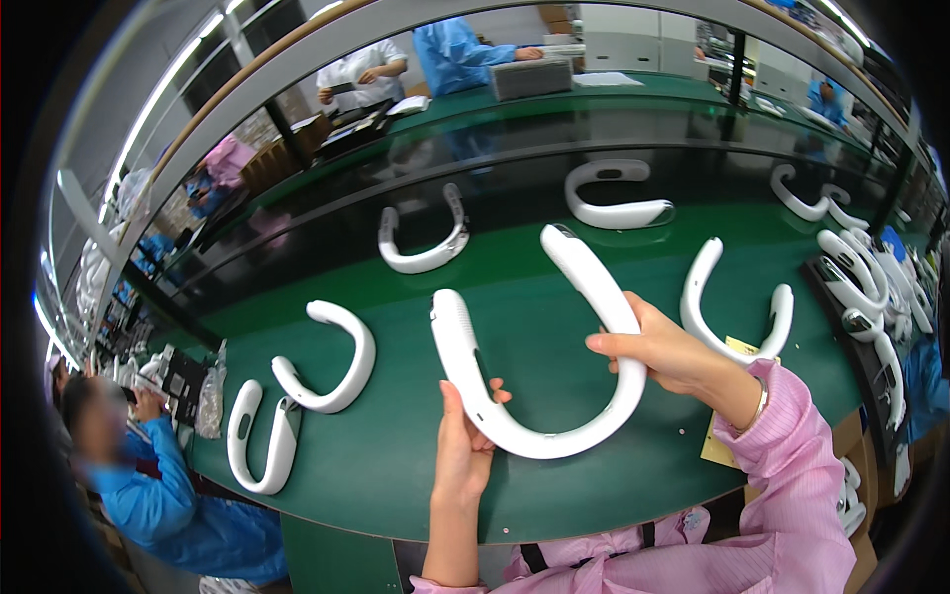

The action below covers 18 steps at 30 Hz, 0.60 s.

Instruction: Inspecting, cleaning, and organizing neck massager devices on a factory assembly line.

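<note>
Between my two hands I hold up a white U-shaped neck fan point(554, 444), its open ends pointing away from me. My left hand point(465, 441) grips its left arm from below, the thumb in front and fingertips showing on the inner side. My right hand point(658, 342) is wrapped round the right arm, thumb across the front. Fine ribbing shows near the left tip, and a dark slot on the inner side. Beyond it on the green table point(396, 475) lie similar neck fans, one point(426, 259) at the far left and another point(623, 213) straight ahead.
More neck fans lie left point(341, 391) and right point(698, 307). Yellow paper point(717, 441) sits by my right forearm. A dark tray point(856, 337) of white parts lines the right edge. A co-worker in blue point(163, 485) sits at left; others stand beyond the dark rail.
</note>
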Motion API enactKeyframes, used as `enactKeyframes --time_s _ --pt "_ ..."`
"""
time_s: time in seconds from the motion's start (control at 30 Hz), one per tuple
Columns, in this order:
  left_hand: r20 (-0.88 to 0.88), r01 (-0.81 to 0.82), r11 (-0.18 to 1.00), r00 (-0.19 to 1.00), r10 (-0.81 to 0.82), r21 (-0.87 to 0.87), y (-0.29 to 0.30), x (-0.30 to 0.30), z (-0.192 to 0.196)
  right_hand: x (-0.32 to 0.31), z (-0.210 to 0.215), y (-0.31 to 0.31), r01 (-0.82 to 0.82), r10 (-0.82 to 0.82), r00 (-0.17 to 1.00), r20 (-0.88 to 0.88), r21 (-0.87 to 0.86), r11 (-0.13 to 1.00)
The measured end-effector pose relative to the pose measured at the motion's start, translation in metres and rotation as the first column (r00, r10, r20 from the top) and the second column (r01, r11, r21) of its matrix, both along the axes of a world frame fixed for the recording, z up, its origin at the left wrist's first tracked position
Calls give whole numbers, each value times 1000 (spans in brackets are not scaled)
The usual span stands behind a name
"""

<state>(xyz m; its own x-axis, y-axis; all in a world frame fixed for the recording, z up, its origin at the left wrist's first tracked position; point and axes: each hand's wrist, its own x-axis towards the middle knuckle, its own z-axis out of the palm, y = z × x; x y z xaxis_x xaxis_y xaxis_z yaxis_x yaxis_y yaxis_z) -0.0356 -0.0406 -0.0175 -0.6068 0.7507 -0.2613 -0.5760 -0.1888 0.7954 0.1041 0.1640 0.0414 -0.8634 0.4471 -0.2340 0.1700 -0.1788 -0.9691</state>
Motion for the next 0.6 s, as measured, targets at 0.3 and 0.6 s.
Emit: enactKeyframes --time_s 0.3,0.6 --pt "-169 -79 997 983 75 -19 -6 -6 -6 -81 -48 56 236 -299 940 -165 -318 918" --pt "-208 100 991 971 -116 -83 -3 2 -15 -126 -87 96 104 -87 988 124 -137 985"
